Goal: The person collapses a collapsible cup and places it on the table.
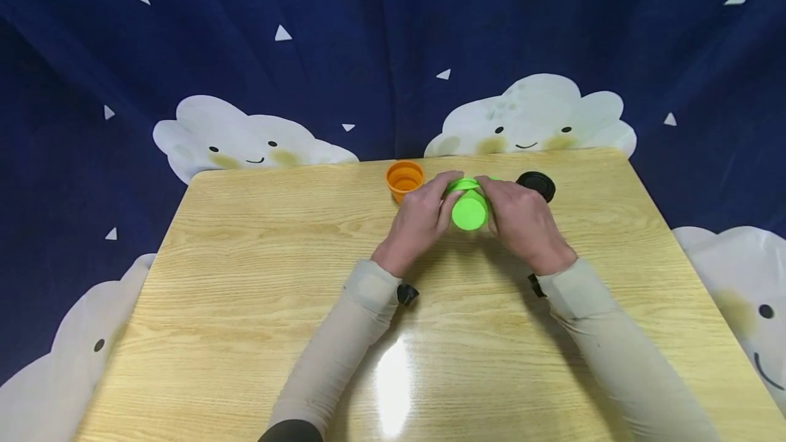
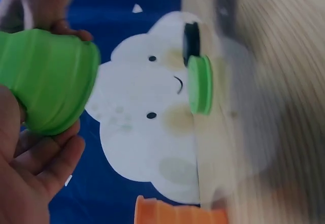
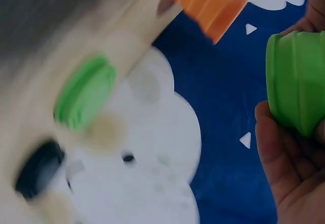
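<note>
A green collapsible cup [image 1: 469,213] is held up off the table between both hands, tilted with its round base toward the head camera. My left hand [image 1: 420,217] grips its left side and my right hand [image 1: 520,217] grips its right side, fingers and thumbs around the ribbed wall. In the left wrist view the wide rim of the cup [image 2: 61,82] points away from me, with the left hand's fingers [image 2: 56,165] beneath it. On the table beyond sit a round green lid [image 2: 199,85] and, beside the left hand, an orange collapsible cup [image 1: 405,179], standing mouth up.
A black round lid-like disc [image 1: 536,186] lies on the wooden table [image 1: 258,305] beyond the right hand, near the green lid. The table's back edge is close behind these things, with a dark blue curtain [image 1: 344,39] hanging past it.
</note>
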The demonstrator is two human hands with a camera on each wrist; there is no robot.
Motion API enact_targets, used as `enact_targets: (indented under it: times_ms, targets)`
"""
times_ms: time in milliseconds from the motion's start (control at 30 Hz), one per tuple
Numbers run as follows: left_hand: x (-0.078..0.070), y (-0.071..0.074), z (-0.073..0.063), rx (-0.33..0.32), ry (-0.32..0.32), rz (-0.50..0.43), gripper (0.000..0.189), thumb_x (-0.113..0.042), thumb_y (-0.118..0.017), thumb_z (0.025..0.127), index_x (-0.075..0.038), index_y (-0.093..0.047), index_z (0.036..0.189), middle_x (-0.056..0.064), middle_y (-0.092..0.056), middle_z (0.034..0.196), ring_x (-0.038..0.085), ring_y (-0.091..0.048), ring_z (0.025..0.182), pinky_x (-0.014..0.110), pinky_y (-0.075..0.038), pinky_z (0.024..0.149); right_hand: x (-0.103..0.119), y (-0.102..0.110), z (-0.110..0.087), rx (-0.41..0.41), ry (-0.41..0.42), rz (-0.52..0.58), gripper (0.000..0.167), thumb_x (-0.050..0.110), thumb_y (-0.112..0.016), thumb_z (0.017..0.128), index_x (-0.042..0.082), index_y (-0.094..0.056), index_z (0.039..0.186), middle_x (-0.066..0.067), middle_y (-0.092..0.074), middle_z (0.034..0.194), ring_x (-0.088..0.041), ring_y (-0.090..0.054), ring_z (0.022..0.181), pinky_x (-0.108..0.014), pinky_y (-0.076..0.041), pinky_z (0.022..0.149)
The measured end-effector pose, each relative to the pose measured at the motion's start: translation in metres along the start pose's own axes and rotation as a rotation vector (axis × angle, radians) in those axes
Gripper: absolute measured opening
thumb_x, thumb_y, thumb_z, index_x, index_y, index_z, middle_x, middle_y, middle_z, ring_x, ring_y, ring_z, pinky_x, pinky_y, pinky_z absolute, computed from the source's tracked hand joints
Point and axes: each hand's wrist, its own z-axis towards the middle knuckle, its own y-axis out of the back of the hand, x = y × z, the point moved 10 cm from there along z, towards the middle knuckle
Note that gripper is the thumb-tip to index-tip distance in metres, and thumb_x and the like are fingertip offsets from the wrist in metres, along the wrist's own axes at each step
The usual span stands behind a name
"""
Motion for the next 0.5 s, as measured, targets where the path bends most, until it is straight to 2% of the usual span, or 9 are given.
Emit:
enact_targets:
  times_ms: [67,167,200,267,367,500]
  targets:
    - [0.007,0.001,-0.001,-0.01,0.079,-0.199,0.024,-0.014,-0.058,0.104,-0.001,-0.06,0.124,0.012,-0.07,0.115,0.019,-0.07,0.094,0.024,-0.056,0.082,-0.01,-0.001,-0.001,-0.006,-0.096,0.095,0.02,-0.005,-0.062,0.096,-0.009,-0.066,0.116,-0.024,-0.072,0.099,-0.037,-0.071,0.084,-0.051,-0.059,0.07]
    - [0.017,0.001,-0.005,-0.052,0.204,-0.539,0.018,-0.008,-0.062,0.101,-0.001,-0.063,0.117,0.012,-0.069,0.113,0.02,-0.068,0.093,0.03,-0.057,0.08,-0.027,0.0,-0.004,-0.044,-0.259,0.246,0.021,-0.009,-0.057,0.097,-0.007,-0.068,0.114,-0.023,-0.072,0.1,-0.036,-0.071,0.086,-0.05,-0.058,0.076]
    - [0.02,0.0,-0.007,-0.068,0.238,-0.633,0.016,-0.005,-0.065,0.098,-0.001,-0.065,0.114,0.012,-0.07,0.114,0.021,-0.069,0.093,0.033,-0.058,0.08,-0.032,0.001,-0.005,-0.061,-0.31,0.292,0.022,-0.011,-0.055,0.096,-0.007,-0.069,0.112,-0.022,-0.073,0.097,-0.034,-0.072,0.083,-0.048,-0.058,0.075]
    - [0.022,0.0,-0.01,-0.095,0.286,-0.764,0.019,0.003,-0.072,0.091,0.003,-0.068,0.109,0.013,-0.07,0.117,0.022,-0.069,0.093,0.04,-0.059,0.081,-0.041,0.002,-0.007,-0.088,-0.391,0.348,0.024,-0.015,-0.053,0.093,-0.007,-0.071,0.107,-0.02,-0.073,0.091,-0.029,-0.07,0.075,-0.038,-0.057,0.07]
    - [0.019,-0.001,-0.011,-0.112,0.297,-0.822,0.026,0.011,-0.08,0.079,0.008,-0.072,0.104,0.017,-0.067,0.126,0.023,-0.069,0.098,0.048,-0.058,0.081,-0.049,0.0,-0.008,-0.096,-0.477,0.41,0.026,-0.016,-0.051,0.09,-0.006,-0.072,0.1,-0.016,-0.072,0.081,-0.021,-0.063,0.063,-0.023,-0.051,0.059]
    - [0.005,0.011,-0.006,-0.133,0.247,-0.763,0.027,0.013,-0.08,0.077,0.013,-0.073,0.103,0.026,-0.063,0.127,0.028,-0.067,0.108,0.05,-0.059,0.078,-0.053,-0.007,-0.01,-0.061,-0.537,0.442,0.024,-0.013,-0.051,0.092,-0.006,-0.072,0.102,-0.016,-0.071,0.08,-0.021,-0.063,0.058,-0.016,-0.047,0.053]
